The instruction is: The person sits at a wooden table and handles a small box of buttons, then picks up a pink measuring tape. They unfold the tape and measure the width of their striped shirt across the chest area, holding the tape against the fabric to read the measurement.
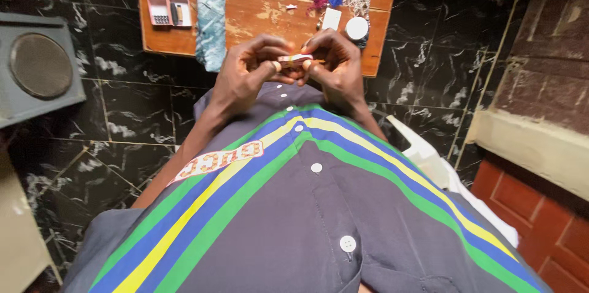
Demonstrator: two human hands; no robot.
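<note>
Small flat pale card piece with brown edge [296, 58], long axis lying left-right, pinched between left hand [248, 72] and right hand [334, 66], above worn wooden table [264, 20].

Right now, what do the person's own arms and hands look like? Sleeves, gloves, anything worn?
Both hands are bare: left hand, right hand, no gloves. No rings, watch or bands can be made out. Forearms are uncovered. A short-sleeved grey shirt with white buttons carries diagonal green, blue and yellow stripes.

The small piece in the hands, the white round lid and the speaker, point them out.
small piece [296, 58], head view, on its pale middle between the fingers.
white round lid [356, 28], head view, on its top face.
speaker [40, 66], head view, on its round grille.
</note>
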